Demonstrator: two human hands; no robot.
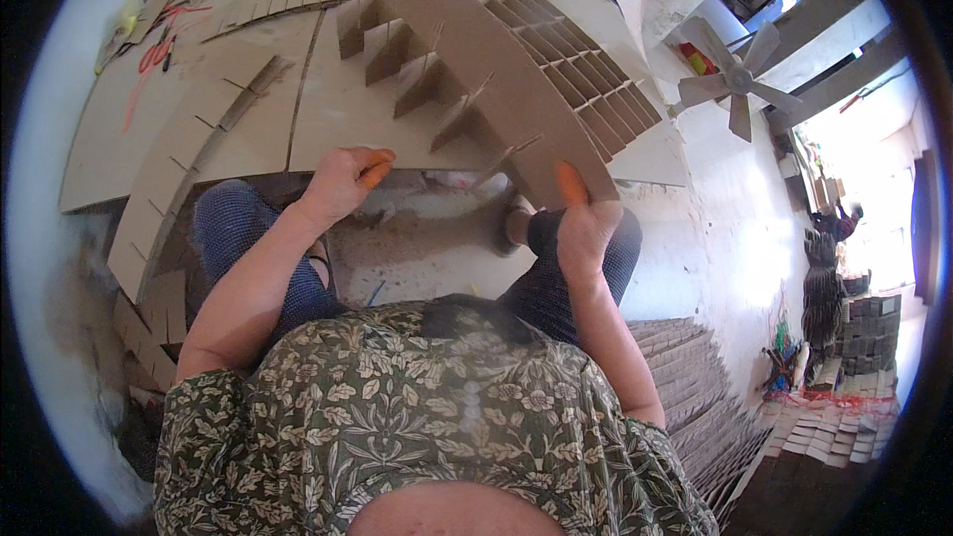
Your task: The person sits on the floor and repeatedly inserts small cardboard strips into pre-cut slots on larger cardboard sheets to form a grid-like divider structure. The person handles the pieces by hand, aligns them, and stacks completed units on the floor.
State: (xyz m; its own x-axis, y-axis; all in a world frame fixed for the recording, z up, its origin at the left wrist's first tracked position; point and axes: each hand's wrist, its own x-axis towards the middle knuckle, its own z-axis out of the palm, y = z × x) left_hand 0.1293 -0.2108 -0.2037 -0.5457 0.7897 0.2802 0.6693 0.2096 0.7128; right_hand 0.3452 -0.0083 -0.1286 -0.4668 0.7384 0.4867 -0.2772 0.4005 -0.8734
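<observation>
My right hand [590, 227], an orange cover on a finger, grips the near end of a long cardboard strip [476, 52]. The strip slants away to the upper left, with several short cardboard cross pieces [383, 52] standing in its slots. My left hand [339, 182], also with orange finger covers, is curled closed above the table's front edge, left of the strip. I see nothing in its grasp. Behind the strip lies an assembled cardboard divider grid [558, 52], its near side partly hidden.
Slotted cardboard strips [190, 156] lie at the table's left, one overhanging the edge of the tabletop [335, 112]. Red scissors [154, 56] rest farther back. Stacked cardboard dividers [677, 380] stand on my right. A fan [737, 80] and a person [845, 223] appear at far right.
</observation>
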